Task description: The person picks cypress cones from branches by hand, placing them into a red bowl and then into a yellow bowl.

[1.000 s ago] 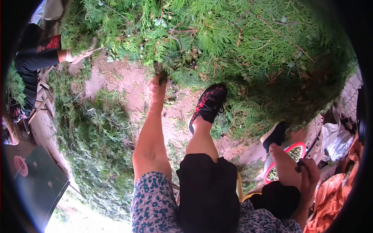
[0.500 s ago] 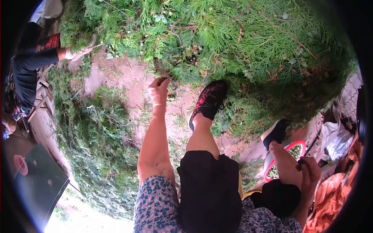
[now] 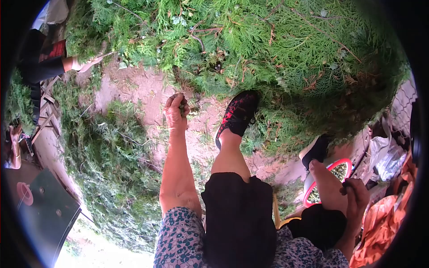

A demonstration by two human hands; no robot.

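My left hand (image 3: 177,110) is raised above the bare dirt between the branch piles, left of my shoe (image 3: 239,114). Its darkened fingers curl around small green cones (image 3: 182,107), partly hidden by the fingers. My right hand (image 3: 356,194) rests by my right knee, fingers curled and dark at the tips; whatever they may hold is hidden. Just left of that hand, partly behind my leg, stands a red-rimmed bucket (image 3: 307,199) with many small green cones inside. Ahead lies a large heap of leafy green conifer branches (image 3: 295,49).
More cut branches (image 3: 111,174) cover the ground at left. Another person's foot (image 3: 87,64) and hand (image 3: 15,145) show at the far left, near a wooden stool frame (image 3: 47,111). A dark green board (image 3: 49,210) lies lower left; orange sheeting (image 3: 380,232) is at right.
My left hand has turned and shifted slightly left, so the green cones in its fingers now show. My right hand stays put. At far left, a green branch has appeared beside the other person.
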